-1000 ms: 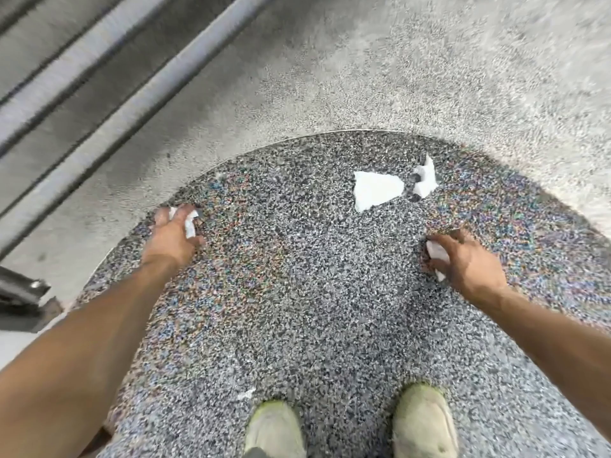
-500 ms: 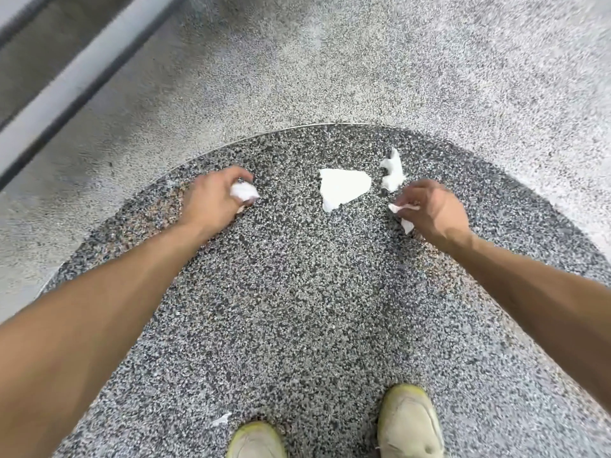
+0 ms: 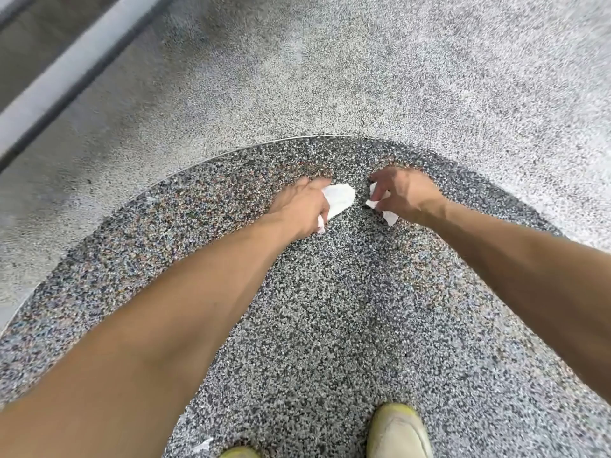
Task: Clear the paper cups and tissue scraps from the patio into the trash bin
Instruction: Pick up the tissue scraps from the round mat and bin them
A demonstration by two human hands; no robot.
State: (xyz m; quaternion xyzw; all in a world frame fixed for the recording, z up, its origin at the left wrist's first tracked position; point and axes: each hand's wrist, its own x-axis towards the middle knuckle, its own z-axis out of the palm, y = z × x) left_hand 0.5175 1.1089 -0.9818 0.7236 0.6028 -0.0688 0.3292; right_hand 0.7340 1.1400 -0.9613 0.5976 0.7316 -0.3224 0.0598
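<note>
Both hands reach down to the dark speckled round patch of patio floor (image 3: 330,309). My left hand (image 3: 302,206) has its fingers on a flat white tissue scrap (image 3: 340,198), and a bit of crumpled tissue shows under its palm. My right hand (image 3: 405,193) grips white tissue scraps (image 3: 380,203): one piece sticks out below the palm, another sits at the fingertips. No paper cup or trash bin is in view.
A tiny white tissue scrap (image 3: 202,445) lies on the floor by my left shoe (image 3: 238,452). My right shoe (image 3: 398,431) stands at the bottom edge. Lighter speckled floor (image 3: 429,77) surrounds the round patch. Steps with pale edges (image 3: 66,71) run along the upper left.
Both hands, each holding a crumpled tissue, moved forward and inward. The left hand reached the flat scrap. The right hand reached the small scrap beside it.
</note>
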